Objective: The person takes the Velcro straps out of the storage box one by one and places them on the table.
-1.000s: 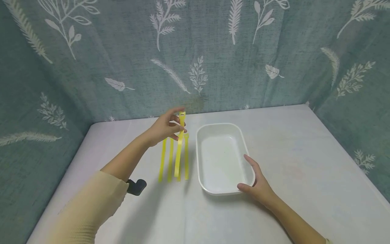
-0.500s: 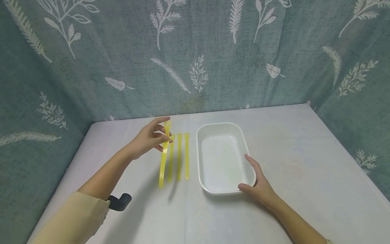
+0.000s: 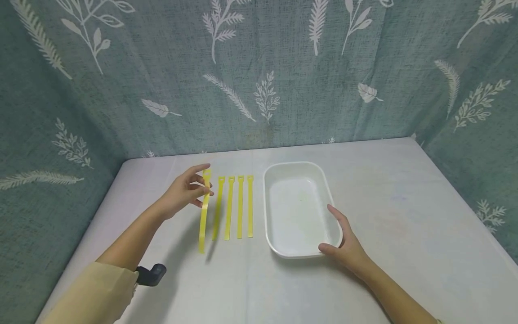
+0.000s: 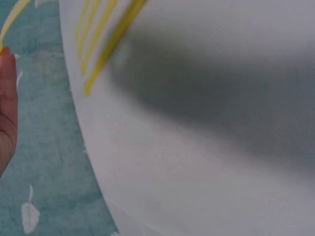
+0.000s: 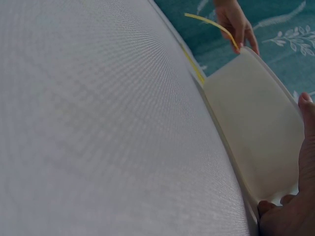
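My left hand (image 3: 185, 192) pinches a yellow cable strap (image 3: 203, 220) between thumb and fingers, near its slotted head. The strap hangs down above the table, left of several like yellow straps (image 3: 240, 211) that lie in a row with their slotted heads at the far end. In the left wrist view, part of the hand (image 4: 8, 108) shows at the left edge with the strap's yellow end. My right hand (image 3: 350, 247) grips the near right corner of a white rectangular tray (image 3: 265, 216), thumb at the near rim. The right wrist view shows its fingers around the tray wall (image 5: 261, 132).
The tray stands right of the strap row with a narrow gap between. White cloth (image 3: 384, 193) covers the table. A green leaf-patterned curtain (image 3: 178, 67) rises behind the far edge and at both sides. A dark device (image 3: 151, 274) sits at the left wrist.
My left hand has moved left and slightly nearer with the strap, from above the row to its left side, so the lying straps show fully. The right hand keeps its grip.
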Available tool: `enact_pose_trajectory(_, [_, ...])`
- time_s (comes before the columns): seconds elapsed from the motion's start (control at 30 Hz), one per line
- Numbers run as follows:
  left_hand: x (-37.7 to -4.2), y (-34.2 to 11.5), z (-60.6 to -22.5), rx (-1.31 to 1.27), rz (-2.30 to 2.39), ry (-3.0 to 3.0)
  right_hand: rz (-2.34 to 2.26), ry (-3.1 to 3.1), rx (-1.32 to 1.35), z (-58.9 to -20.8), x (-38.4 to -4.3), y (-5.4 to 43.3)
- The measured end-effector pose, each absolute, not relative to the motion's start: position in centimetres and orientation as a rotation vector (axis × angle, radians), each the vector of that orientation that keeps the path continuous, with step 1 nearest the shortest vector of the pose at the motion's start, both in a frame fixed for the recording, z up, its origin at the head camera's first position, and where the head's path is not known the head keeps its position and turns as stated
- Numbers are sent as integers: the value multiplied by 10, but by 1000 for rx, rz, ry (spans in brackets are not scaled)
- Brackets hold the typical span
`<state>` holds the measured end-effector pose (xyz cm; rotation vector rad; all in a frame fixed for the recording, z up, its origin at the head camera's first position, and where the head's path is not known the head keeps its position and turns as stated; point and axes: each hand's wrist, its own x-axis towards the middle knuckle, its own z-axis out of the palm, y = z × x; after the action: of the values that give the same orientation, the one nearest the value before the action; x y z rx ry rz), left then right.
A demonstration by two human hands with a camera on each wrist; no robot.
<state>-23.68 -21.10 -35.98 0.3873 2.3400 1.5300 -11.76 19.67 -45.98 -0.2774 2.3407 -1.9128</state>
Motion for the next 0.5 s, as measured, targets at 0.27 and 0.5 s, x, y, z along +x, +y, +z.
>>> enact_pose_trajectory(0.27, [-246, -220, -375, 333, 1513, 2354, -1882, 2375, -260, -462, -117, 199])
enact_pose_trajectory(0.5, [-257, -225, -387, 265, 1485, 2416, -1907, 2341, -263, -459, -117, 197])
